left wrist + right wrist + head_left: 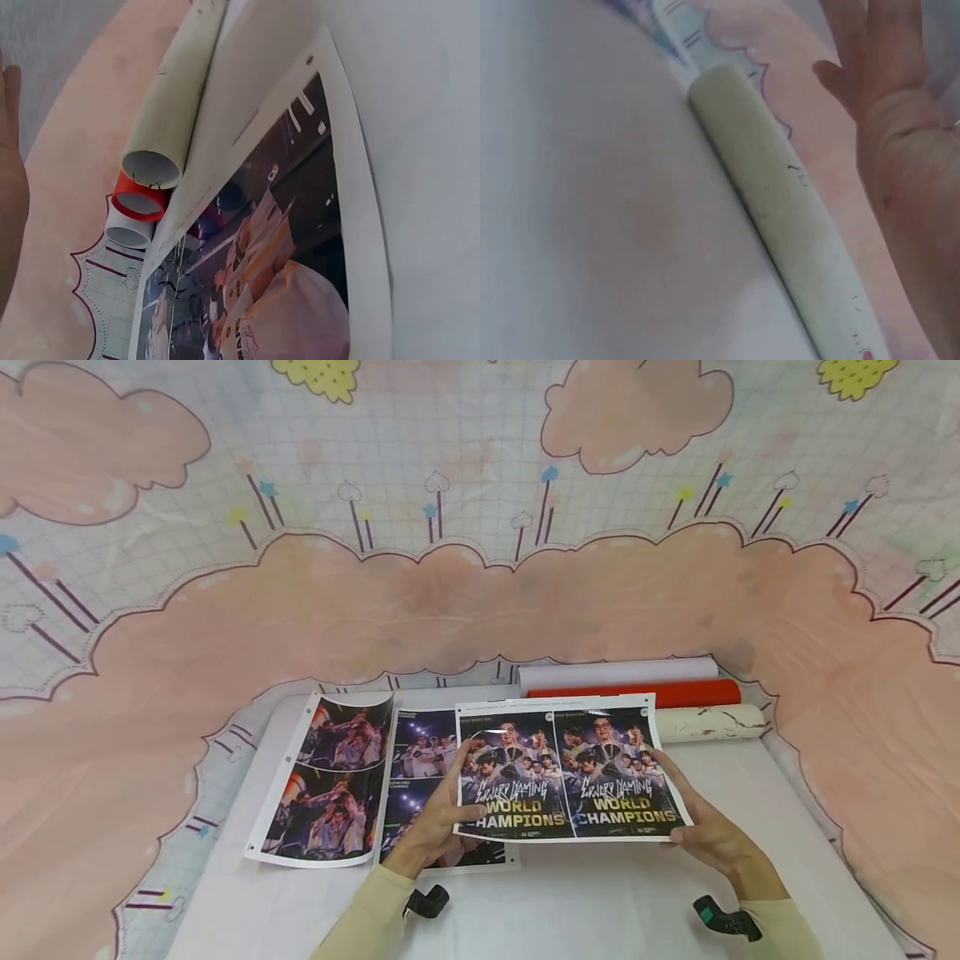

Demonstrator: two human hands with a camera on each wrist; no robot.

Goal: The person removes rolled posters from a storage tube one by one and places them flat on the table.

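Observation:
A glossy printed sheet [517, 772] with two matching "World Champions" posters is held up above the table, tilted toward the head camera. My left hand [431, 827] pinches its left edge, thumb on the printed face and fingers partly hidden behind. At the opposite edge my right hand [716, 843] grips the lower right corner and side. Beneath the held sheet, and partly covered by it, lies a second printed sheet [420, 752] with group photos. In the wrist views, only part of the left hand [10, 180] and the right hand [907, 157] shows, without the held sheet.
Further left lies another photo sheet [337, 785], its edges curling. White [615, 674], red [637, 692] and cream patterned [708, 723] rolls lie along the table's back right. A cloud-patterned cloth [465, 610] hangs behind the white table [570, 902].

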